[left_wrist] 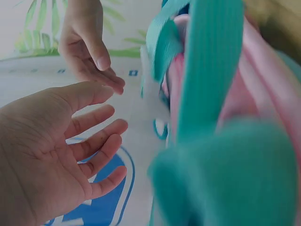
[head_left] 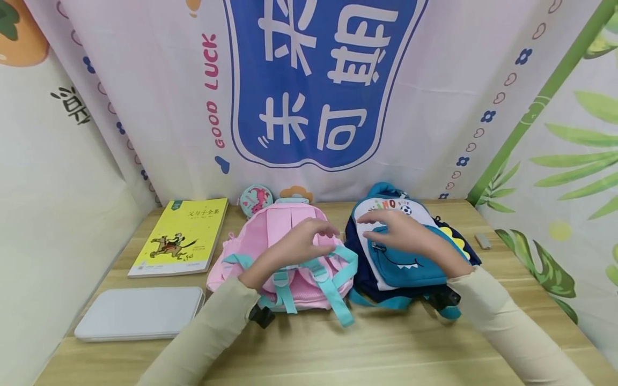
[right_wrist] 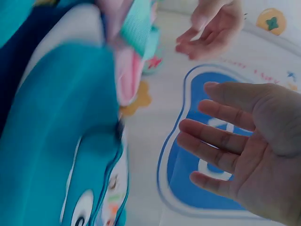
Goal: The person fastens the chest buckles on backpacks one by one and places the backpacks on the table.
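Note:
Two small backpacks lie side by side on the wooden table. My left hand (head_left: 301,244) hovers over the pink backpack (head_left: 258,230) with teal straps, its fingers relaxed and slightly bent. Over the blue dinosaur backpack (head_left: 410,271) is my right hand (head_left: 398,233), likewise loosely bent. In the left wrist view, the left hand (left_wrist: 61,146) holds nothing, and a teal strap (left_wrist: 207,70) is close beside it. The right wrist view shows the right hand (right_wrist: 249,141) empty, apart from the blue backpack (right_wrist: 51,127).
A yellow book (head_left: 181,236) lies at the back left, with a closed white case (head_left: 140,313) in front of it. Behind the pink backpack is a round teal and pink item (head_left: 256,200). A small grey object (head_left: 483,241) lies at the right. Printed cloth hangs behind.

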### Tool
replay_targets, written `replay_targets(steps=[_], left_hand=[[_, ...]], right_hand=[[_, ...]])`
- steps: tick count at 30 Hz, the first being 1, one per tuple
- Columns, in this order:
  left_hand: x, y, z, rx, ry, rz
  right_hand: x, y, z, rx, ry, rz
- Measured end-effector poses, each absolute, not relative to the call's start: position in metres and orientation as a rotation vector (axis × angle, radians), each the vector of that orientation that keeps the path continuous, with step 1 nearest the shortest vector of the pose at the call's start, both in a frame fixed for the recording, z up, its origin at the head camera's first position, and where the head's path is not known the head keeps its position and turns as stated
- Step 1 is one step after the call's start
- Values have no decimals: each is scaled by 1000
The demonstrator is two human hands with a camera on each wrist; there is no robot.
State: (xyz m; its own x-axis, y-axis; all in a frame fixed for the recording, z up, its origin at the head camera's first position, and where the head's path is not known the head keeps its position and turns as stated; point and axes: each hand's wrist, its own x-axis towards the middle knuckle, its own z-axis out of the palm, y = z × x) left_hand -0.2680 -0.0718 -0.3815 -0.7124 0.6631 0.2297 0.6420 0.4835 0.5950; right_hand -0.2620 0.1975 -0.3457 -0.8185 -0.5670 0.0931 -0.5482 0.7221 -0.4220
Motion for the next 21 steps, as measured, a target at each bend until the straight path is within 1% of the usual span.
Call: replay_targets(steps=[9,16,21], left_hand=[[-260,-37,-387,1135,2668,1035],[-254,-13,-395,1097,2669,948],[-250,2,-399,1138,2710,847]], right_hand=[[-266,259,-352,-874,2917,-651],[-260,299,-353,-771,2888,-597],[-254,325,-351,-749,2864,-540]])
